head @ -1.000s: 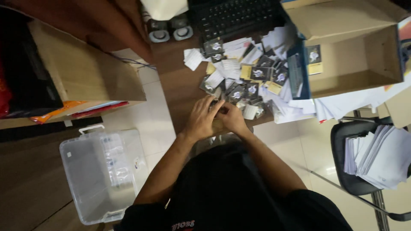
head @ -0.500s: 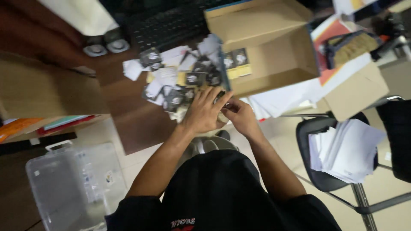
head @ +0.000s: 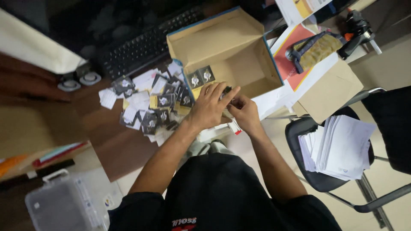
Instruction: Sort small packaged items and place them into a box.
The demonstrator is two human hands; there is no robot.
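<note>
both hands meet at the open brown cardboard box (head: 239, 64) — left hand (head: 209, 108) and right hand (head: 245, 112), each grip pinched on one small dark packet (head: 226, 90), above the scattered dark and white packets (head: 150, 107) on the brown wooden surface (head: 115, 141).

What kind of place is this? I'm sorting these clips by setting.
Probably an office desk used for packing: a keyboard, a chair stacked with paper sheets, and small packets beside a cardboard box.

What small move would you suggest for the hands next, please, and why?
Probably lower the small dark packet into the open cardboard box. The left hand and right hand pinch it together right at the box's near edge, where two similar packets already stand inside.
</note>
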